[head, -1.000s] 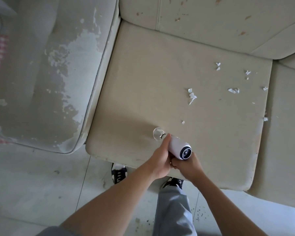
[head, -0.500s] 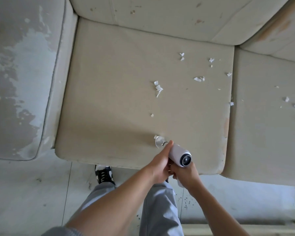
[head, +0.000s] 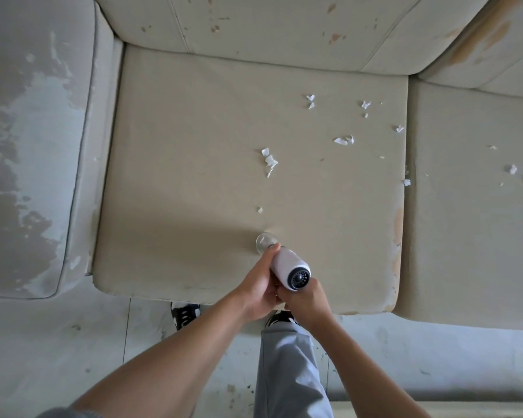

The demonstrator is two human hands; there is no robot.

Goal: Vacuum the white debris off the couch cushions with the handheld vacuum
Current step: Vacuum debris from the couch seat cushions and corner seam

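Handheld vacuum (head: 290,268) gripped by both hands, nozzle on debris-strewn beige cushion (head: 194,164).

Left hand (head: 258,286), right hand (head: 307,300) curled, touching

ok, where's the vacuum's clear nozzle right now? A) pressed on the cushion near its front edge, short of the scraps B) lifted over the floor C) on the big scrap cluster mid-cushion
A: the nozzle dents the cushion near its front edge; the nearest scrap lies beyond it.

Soft, even daylight, a broad diffuse shadow on the front of the seat cushion (head: 194,230), wide-angle bending at edges.
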